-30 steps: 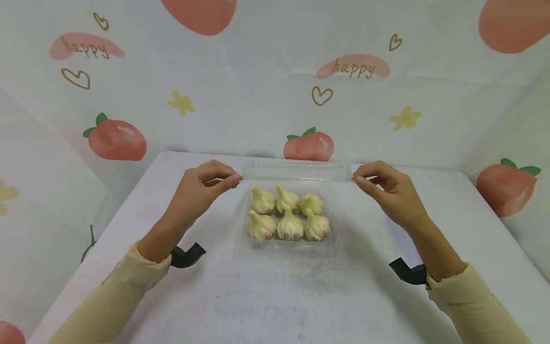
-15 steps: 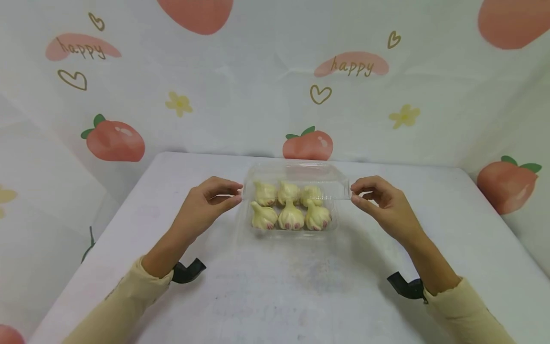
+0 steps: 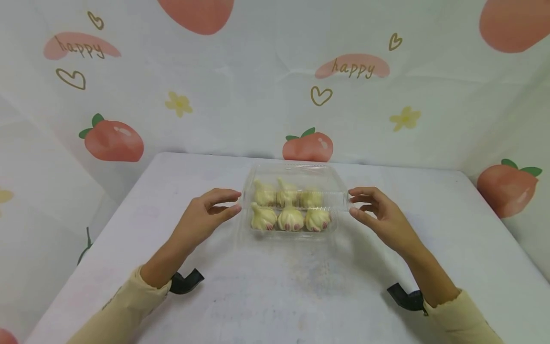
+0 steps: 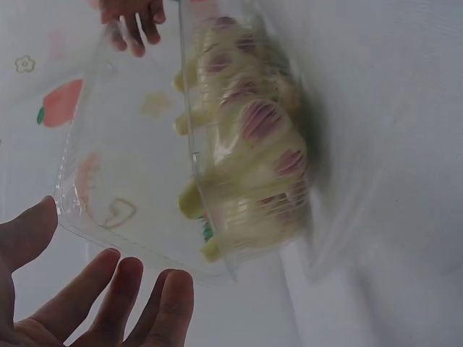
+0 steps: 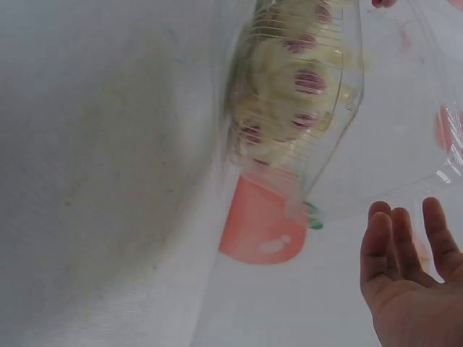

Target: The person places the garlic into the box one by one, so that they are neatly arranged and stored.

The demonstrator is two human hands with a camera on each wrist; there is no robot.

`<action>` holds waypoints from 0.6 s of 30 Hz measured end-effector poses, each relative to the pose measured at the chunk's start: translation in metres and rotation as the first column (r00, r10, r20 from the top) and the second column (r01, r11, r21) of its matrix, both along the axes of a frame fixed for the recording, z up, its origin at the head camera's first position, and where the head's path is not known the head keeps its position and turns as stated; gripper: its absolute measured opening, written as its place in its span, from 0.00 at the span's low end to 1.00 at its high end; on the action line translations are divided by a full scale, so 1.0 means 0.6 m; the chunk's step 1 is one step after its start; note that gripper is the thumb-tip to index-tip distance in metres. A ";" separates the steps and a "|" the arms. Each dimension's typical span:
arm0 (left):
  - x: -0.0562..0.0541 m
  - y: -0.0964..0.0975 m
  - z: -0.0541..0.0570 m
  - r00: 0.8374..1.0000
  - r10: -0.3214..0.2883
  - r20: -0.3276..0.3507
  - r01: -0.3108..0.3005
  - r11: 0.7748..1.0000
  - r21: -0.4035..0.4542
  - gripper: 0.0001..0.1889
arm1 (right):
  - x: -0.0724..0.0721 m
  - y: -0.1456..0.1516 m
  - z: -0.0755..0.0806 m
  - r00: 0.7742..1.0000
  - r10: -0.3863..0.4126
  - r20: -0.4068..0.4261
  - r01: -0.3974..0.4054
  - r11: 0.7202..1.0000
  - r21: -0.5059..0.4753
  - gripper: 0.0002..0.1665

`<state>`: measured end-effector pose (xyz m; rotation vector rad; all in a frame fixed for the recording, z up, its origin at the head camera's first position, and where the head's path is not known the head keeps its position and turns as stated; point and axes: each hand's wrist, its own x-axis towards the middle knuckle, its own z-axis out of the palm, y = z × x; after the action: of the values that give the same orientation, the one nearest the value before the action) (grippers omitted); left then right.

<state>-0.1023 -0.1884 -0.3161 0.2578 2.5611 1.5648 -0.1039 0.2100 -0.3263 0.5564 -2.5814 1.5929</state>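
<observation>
A clear plastic clamshell box [image 3: 296, 235] sits mid-table, with several pale garlic bulbs [image 3: 290, 220] in two rows inside. Its hinged lid [image 3: 301, 173] is tilted, partway down over the bulbs. At the lid's left side my left hand [image 3: 206, 210] has thumb and fingers spread, the tips at the lid's edge. My right hand [image 3: 380, 215] mirrors it on the right side, fingers apart and tips close to the plastic. In the left wrist view, thumb and fingers lie along the lid's rim [image 4: 137, 249]. Whether the right fingertips touch the lid [image 5: 391, 144] cannot be told.
The box stands on a white-covered table [image 3: 275, 296]. Behind it hangs a white cloth backdrop [image 3: 258, 95] printed with peaches, hearts and flowers, close to the table's far edge. A thin green stem-like thing [image 3: 86, 246] shows at the left edge.
The lid has swung from standing behind the box forward and down over the bulbs. Both hands have moved toward the person with it, and their fingers have spread from a pinch.
</observation>
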 end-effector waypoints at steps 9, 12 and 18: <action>0.000 0.004 -0.016 1.000 0.008 0.020 -0.008 1.000 -0.005 0.26 | 0.004 0.002 -0.014 0.995 0.034 0.098 -0.029 0.998 -0.050 0.25; 0.000 0.007 -0.022 0.999 0.014 0.041 -0.014 1.000 -0.018 0.26 | 0.003 0.002 -0.019 0.994 0.015 0.110 -0.013 1.000 -0.013 0.25; 0.000 0.009 -0.032 0.998 0.033 0.053 -0.030 0.998 -0.055 0.25 | -0.002 0.001 -0.032 0.997 -0.018 0.073 0.014 0.999 0.047 0.23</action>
<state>-0.1023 -0.1828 -0.3352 0.1676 2.5738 1.4889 -0.1051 0.2103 -0.3458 0.4880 -2.6751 1.5812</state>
